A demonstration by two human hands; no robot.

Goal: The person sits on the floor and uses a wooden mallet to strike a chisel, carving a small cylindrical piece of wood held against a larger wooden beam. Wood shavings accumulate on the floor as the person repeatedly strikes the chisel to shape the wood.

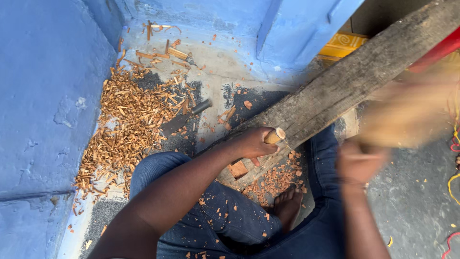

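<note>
The left hand (252, 144) is wrapped tight around a short wooden peg (275, 136) stood against the weathered plank (345, 84) mid-scene, while the right hand (358, 162) is closed on the handle of a blurred mallet-looking tool (407, 117) off to the right. Honestly, those knuckles sit just beside the peg's top, so a slightly off blow could catch them. The bare foot (289, 204) near the plank's low end looks exposed too if the plank slips.

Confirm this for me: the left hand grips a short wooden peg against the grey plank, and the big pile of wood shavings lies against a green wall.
Not quite. The wall is blue, not green, as the head view shows. The rest holds: the left hand grips a short wooden peg against the grey plank, and the pile of wood shavings lies along that wall.
</note>
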